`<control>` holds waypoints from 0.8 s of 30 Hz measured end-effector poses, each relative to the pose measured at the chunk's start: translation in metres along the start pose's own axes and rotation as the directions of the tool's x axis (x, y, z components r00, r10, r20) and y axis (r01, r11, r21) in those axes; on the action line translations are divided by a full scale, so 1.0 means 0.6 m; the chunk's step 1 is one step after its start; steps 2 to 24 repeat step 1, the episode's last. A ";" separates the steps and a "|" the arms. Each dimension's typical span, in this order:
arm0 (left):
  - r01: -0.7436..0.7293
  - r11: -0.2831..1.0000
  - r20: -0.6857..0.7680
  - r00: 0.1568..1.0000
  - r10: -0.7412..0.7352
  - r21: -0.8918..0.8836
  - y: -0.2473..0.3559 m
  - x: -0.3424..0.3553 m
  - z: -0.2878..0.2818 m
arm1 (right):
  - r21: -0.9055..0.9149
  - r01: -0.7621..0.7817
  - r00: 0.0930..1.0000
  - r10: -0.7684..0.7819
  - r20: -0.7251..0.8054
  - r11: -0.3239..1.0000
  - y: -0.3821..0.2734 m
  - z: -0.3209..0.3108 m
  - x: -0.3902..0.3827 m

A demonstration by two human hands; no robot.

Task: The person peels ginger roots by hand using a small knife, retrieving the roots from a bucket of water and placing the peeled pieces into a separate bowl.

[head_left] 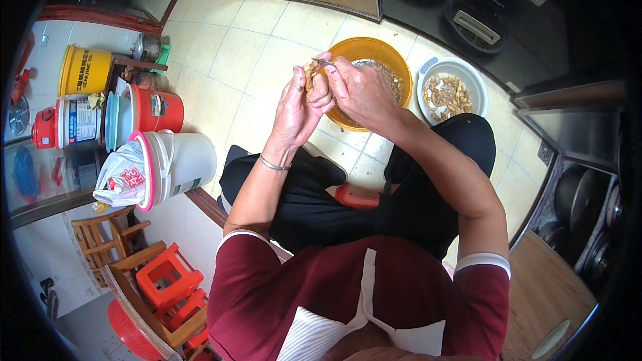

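My left hand [298,108] is closed around a tan, lumpy piece of food [309,75], whose exact kind I cannot make out. My right hand [366,91] meets it from the right, gripping a small metal tool with a thin dark tip [325,62] against the top of the piece; its handle is hidden by the fingers. Below and beyond both hands stands an orange basin [366,41] with wet, light-brown contents, partly covered by my right hand. To its right a white-grey bowl [484,85] holds many tan-brown pieces [447,95].
Both vessels stand on the pale tiled floor [264,60], close to my knees. At left are a white bucket [190,164], a red bucket [160,108] and a yellow bucket [87,70]. Red stools [170,277] lie lower left. Dark glossy cabinet fronts [428,0] rise at the far right.
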State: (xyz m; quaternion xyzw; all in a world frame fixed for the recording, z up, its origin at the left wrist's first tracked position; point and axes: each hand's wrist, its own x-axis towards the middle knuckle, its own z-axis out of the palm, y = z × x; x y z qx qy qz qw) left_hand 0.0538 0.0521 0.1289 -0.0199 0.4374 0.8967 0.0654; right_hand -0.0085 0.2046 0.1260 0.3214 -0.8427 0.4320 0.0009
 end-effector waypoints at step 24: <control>-0.012 1.000 0.014 1.000 0.012 0.008 0.000 0.001 -0.006 | 0.027 0.006 1.000 -0.006 -0.004 1.000 0.005 0.006 -0.002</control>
